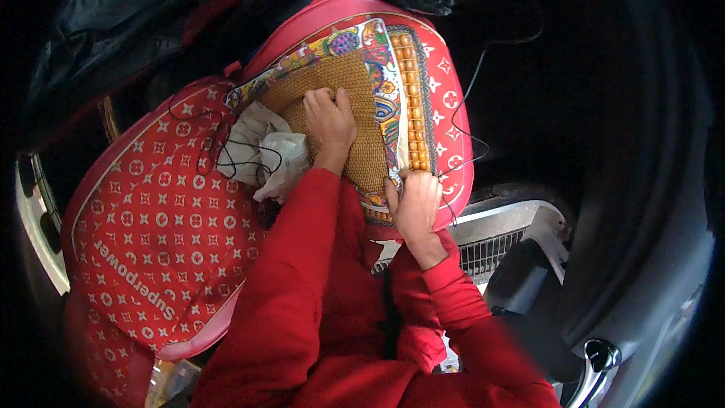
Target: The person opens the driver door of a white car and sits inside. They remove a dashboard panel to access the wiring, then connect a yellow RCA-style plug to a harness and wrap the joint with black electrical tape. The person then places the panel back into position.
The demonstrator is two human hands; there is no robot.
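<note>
A tan woven seat mat (pixel 356 75) with a bright, many-coloured printed border lies over a red car seat. Under its right side shows a wooden bead seat cushion (pixel 411 98) with a dark patterned edge. My left hand (pixel 330 122) rests on the middle of the weave, its fingers curled into it. At the mat's near right corner my right hand (pixel 418 202) grips the edge, thumb on one side and fingers on the other beside the beads. A crumpled whitish plastic bag (pixel 264 149) with a black cord across it lies left of my left hand.
The red patterned seat cover (pixel 453 128) rims the seat; another red patterned seat (pixel 170 211) stands at the left. A thin cable (pixel 477 75) hangs on the right. Beyond lie the dark door panel (pixel 642 204), a chrome handle (pixel 602 355) and a metal door sill (pixel 521 219).
</note>
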